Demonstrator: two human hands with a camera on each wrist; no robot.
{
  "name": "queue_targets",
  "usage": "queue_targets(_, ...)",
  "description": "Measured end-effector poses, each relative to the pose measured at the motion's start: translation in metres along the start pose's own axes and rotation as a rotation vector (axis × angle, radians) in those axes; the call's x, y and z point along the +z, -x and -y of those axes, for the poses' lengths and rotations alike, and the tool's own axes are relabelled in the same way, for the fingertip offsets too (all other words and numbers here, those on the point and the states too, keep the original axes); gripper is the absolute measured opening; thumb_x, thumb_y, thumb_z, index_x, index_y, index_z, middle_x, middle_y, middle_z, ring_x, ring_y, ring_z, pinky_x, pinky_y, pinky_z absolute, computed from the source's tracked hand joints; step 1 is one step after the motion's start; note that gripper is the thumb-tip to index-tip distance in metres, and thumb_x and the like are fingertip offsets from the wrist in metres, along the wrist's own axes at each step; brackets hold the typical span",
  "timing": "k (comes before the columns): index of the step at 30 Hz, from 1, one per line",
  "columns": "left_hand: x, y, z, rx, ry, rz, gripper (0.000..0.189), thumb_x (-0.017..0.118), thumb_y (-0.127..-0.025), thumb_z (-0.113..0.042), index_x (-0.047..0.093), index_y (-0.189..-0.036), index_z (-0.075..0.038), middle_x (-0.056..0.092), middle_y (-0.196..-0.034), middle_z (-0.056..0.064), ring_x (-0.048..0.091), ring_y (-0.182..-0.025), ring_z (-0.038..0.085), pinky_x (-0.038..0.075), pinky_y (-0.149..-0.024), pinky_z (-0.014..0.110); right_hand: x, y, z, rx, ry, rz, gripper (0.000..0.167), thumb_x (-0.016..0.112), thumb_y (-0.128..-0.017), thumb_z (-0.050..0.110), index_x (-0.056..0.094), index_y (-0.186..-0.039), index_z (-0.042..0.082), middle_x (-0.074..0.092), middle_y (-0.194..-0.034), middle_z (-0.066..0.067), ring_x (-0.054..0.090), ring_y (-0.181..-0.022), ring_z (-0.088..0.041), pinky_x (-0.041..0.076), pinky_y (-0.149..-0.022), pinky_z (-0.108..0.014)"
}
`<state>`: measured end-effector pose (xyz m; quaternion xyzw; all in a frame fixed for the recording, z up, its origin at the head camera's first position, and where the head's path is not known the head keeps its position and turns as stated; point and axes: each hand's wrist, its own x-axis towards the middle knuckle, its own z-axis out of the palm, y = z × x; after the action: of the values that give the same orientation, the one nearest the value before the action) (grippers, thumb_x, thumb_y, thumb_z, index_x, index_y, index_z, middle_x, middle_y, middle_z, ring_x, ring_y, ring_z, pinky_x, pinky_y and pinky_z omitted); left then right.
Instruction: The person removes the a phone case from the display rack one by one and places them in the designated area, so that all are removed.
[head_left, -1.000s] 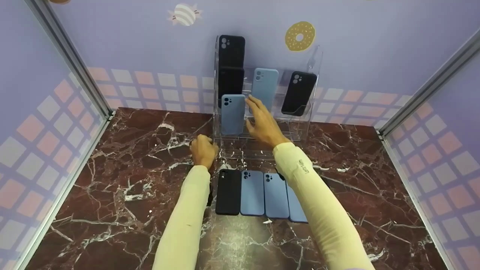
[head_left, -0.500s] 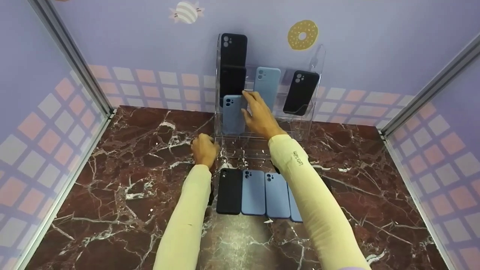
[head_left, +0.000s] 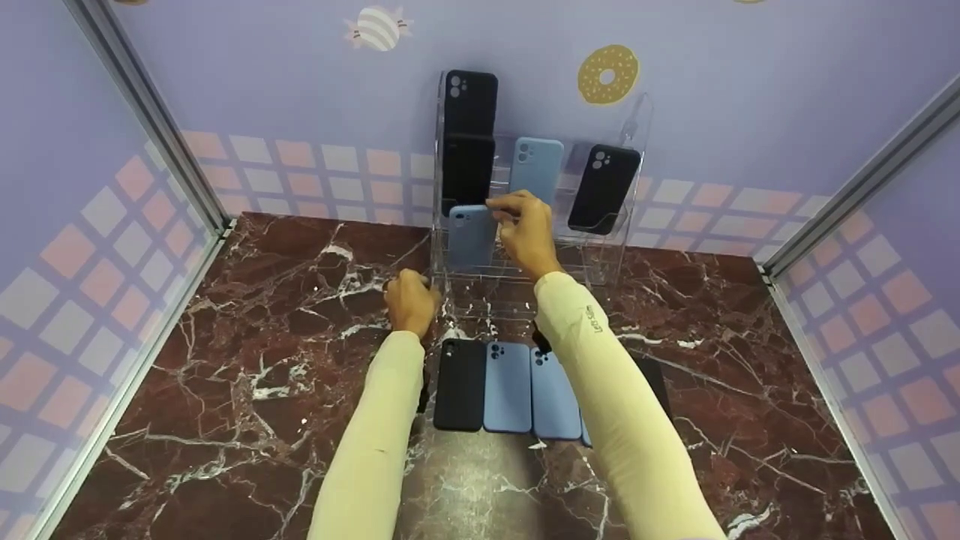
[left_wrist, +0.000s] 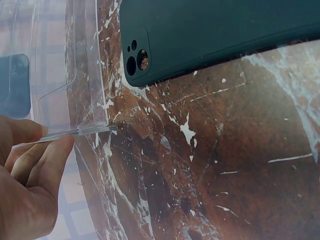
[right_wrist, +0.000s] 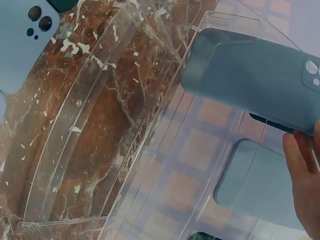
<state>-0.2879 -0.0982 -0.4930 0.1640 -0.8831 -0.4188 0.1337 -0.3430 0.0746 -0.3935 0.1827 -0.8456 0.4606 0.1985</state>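
- across the table (head_left: pixel 225 427): 1 clear rack (head_left: pixel 574 253)
- before it: a row of cases (head_left: pixel 508 386)
- at the rack's left edge: left hand (head_left: pixel 411 302), pinching it
- at its front: right hand (head_left: pixel 527 232), pinching the blue case (head_left: pixel 470 244)
- in the lowest left slot: that case, 2 black cases (head_left: pixel 469 172) behind it

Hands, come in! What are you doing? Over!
Left hand holds clear rack. Right hand pinches top corner of blue case. Case in front tier, black case behind; nothing seen blocking.
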Motion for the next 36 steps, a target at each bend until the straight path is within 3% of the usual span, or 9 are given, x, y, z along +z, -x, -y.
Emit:
queue_targets(8,0.003,0.001,0.001,0.008,0.001,0.001,0.008,0.073,-0.079,-0.006,0.079,-0.083,-0.002,0.076,-0.093,0.021,0.07,-0.095,0.046,0.053,-0.087,0.054,-0.004,0.003,-0.005,-0.08,0.008,-0.022,0.024,0.062,-0.085,-0.019,0.078,-0.093,-0.004,0.073,-0.092,-0.015,0.072,-0.086,-0.025,0.057,-0.08,-0.03)
queue_targets(21,0.003,0.0,0.0,0.012,-0.016,0.029,0.013,0.071,-0.081,-0.008,0.081,-0.089,-0.002,0.076,-0.099,0.02,0.069,-0.1,0.046,0.051,-0.092,0.054,-0.027,0.007,0.007,-0.252,-0.045,-0.134,0.017,0.066,-0.086,-0.017,0.076,-0.092,-0.005,0.071,-0.091,-0.015,0.071,-0.086,-0.025,0.056,-0.082,-0.027)
queue_targets(27,0.001,-0.001,-0.001,0.01,-0.017,0.016,0.014,0.072,-0.082,-0.007,0.08,-0.092,-0.001,0.075,-0.1,0.02,0.068,-0.1,0.046,0.051,-0.092,0.054,-0.041,0.021,0.013,-0.315,-0.099,-0.173,0.016,0.066,-0.084,-0.018,0.074,-0.092,-0.006,0.071,-0.09,-0.015,0.071,-0.084,-0.028,0.056,-0.082,-0.028)
queue_targets(36,0.001,-0.002,-0.001,-0.014,-0.032,0.023,0.016,0.073,-0.083,-0.007,0.08,-0.096,-0.002,0.075,-0.103,0.02,0.068,-0.102,0.045,0.05,-0.094,0.053,-0.075,0.053,0.002,-0.365,-0.106,-0.135,0.021,0.068,-0.081,-0.019,0.075,-0.092,-0.003,0.073,-0.092,-0.013,0.071,-0.084,-0.029,0.058,-0.081,-0.029)
